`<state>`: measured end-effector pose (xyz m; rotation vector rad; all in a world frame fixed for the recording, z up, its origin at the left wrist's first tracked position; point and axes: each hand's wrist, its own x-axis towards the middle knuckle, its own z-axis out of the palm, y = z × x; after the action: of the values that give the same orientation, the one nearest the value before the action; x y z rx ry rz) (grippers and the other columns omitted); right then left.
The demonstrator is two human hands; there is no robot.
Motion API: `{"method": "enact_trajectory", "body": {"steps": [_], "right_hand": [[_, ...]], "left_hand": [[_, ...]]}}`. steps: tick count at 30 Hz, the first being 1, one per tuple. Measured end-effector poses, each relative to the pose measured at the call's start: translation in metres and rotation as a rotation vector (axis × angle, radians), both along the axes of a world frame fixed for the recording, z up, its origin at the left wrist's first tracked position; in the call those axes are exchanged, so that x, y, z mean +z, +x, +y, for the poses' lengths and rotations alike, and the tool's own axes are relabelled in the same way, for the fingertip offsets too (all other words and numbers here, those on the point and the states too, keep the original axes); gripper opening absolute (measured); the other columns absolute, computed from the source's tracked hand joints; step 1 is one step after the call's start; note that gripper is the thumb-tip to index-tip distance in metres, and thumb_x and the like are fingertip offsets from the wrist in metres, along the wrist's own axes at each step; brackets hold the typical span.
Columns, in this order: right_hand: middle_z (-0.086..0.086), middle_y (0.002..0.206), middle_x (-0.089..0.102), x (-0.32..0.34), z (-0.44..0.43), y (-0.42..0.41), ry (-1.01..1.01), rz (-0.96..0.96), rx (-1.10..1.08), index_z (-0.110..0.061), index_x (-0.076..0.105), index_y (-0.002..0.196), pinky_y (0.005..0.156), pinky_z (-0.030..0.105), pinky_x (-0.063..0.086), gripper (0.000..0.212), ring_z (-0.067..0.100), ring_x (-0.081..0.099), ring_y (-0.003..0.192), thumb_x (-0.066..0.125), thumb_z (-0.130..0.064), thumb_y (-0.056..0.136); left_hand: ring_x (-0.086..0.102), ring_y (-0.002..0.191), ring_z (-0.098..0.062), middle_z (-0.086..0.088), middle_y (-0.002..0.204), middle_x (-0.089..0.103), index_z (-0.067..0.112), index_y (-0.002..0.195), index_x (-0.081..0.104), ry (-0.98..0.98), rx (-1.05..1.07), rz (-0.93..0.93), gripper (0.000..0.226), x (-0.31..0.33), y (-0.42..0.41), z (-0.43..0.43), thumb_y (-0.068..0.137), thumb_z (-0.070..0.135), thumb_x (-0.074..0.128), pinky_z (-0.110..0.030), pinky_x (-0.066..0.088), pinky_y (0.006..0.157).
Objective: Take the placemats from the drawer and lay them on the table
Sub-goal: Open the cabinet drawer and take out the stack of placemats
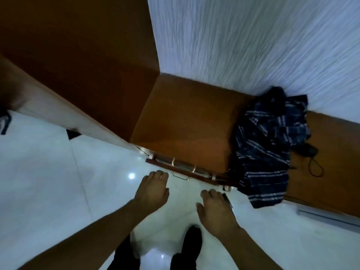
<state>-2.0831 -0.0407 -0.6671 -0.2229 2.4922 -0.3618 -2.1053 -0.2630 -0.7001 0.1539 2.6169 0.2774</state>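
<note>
A low brown wooden cabinet [181, 121] stands against the white wall. Along its front edge runs a drawer front [187, 171] with metal handles [180, 176], seen from above and pulled out only slightly. My left hand [153, 190] hovers just in front of the drawer's left part, fingers loosely apart, holding nothing. My right hand [216, 209] hangs lower and to the right, fingers spread, also holding nothing. No placemats show in this view; the drawer's inside is hidden.
A dark blue striped cloth [270, 145] lies bunched on the cabinet top and hangs over its front edge at the right. A black cable [313, 160] lies beside it. A tall brown cupboard [78, 61] rises at the left. The floor [48, 182] is glossy white tile.
</note>
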Motion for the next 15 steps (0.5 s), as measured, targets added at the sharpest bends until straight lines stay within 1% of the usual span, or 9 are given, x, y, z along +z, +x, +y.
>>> {"method": "enact_trajectory", "body": {"steps": [3, 5, 7, 9, 11, 13, 15], "right_hand": [[0.008, 0.132, 0.051, -0.067, 0.0, -0.012, 0.082, -0.054, 0.04, -0.016, 0.044, 0.135, 0.098, 0.039, 0.038, 0.046, 0.026, 0.048, 0.12, 0.039, -0.043, 0.097], [0.009, 0.142, 0.043, -0.105, -0.002, -0.019, 0.113, -0.079, 0.044, -0.015, 0.037, 0.141, 0.101, 0.042, 0.037, 0.053, 0.027, 0.043, 0.128, 0.039, -0.044, 0.097], [0.01, 0.148, 0.036, -0.134, -0.004, -0.024, 0.111, -0.071, 0.042, -0.016, 0.033, 0.144, 0.102, 0.044, 0.038, 0.058, 0.029, 0.039, 0.132, 0.042, -0.046, 0.096], [0.01, 0.153, 0.031, -0.158, -0.008, -0.026, 0.096, -0.049, 0.039, -0.016, 0.03, 0.146, 0.102, 0.045, 0.038, 0.062, 0.03, 0.036, 0.135, 0.044, -0.047, 0.094], [0.01, 0.157, 0.025, -0.175, -0.012, -0.028, 0.097, -0.022, 0.045, -0.015, 0.023, 0.15, 0.107, 0.046, 0.036, 0.071, 0.03, 0.031, 0.14, 0.047, -0.048, 0.093], [0.012, 0.159, 0.02, -0.191, -0.015, -0.03, 0.098, -0.019, 0.05, -0.014, 0.015, 0.153, 0.114, 0.046, 0.028, 0.079, 0.032, 0.023, 0.144, 0.049, -0.049, 0.091], [0.013, 0.161, 0.014, -0.204, -0.019, -0.036, 0.099, -0.05, 0.043, -0.012, 0.009, 0.153, 0.118, 0.046, 0.019, 0.084, 0.034, 0.014, 0.147, 0.05, -0.049, 0.091]], "left_hand": [[0.045, 0.13, -0.032, -0.017, 0.143, 0.048, 0.005, 0.141, 0.042, -0.008, -0.041, -0.003, 0.06, -0.072, -0.013, -0.002, 0.087, 0.028, 0.059, -0.042, 0.04, 0.104], [0.046, 0.129, -0.032, -0.017, 0.142, 0.048, 0.004, 0.142, 0.037, -0.034, -0.054, -0.018, 0.066, -0.111, -0.021, -0.007, 0.085, 0.026, 0.061, -0.042, 0.043, 0.101], [0.044, 0.13, -0.031, -0.016, 0.144, 0.044, 0.006, 0.142, 0.034, -0.045, -0.053, -0.017, 0.068, -0.139, -0.027, -0.01, 0.084, 0.026, 0.062, -0.042, 0.042, 0.102], [0.038, 0.136, -0.032, -0.016, 0.148, 0.04, 0.007, 0.141, 0.033, -0.041, -0.075, 0.005, 0.068, -0.162, -0.031, -0.013, 0.082, 0.025, 0.062, -0.046, 0.037, 0.107], [0.032, 0.14, -0.033, -0.016, 0.15, 0.038, 0.008, 0.14, 0.033, -0.079, -0.132, 0.031, 0.068, -0.176, -0.034, -0.016, 0.082, 0.027, 0.062, -0.051, 0.031, 0.113], [0.029, 0.143, -0.034, -0.016, 0.151, 0.037, 0.008, 0.141, 0.033, -0.12, -0.175, 0.033, 0.068, -0.186, -0.036, -0.021, 0.083, 0.03, 0.061, -0.053, 0.022, 0.116], [0.027, 0.144, -0.033, -0.015, 0.151, 0.037, 0.009, 0.142, 0.033, -0.131, -0.191, 0.032, 0.068, -0.193, -0.04, -0.027, 0.083, 0.029, 0.059, -0.054, 0.019, 0.118]]}}
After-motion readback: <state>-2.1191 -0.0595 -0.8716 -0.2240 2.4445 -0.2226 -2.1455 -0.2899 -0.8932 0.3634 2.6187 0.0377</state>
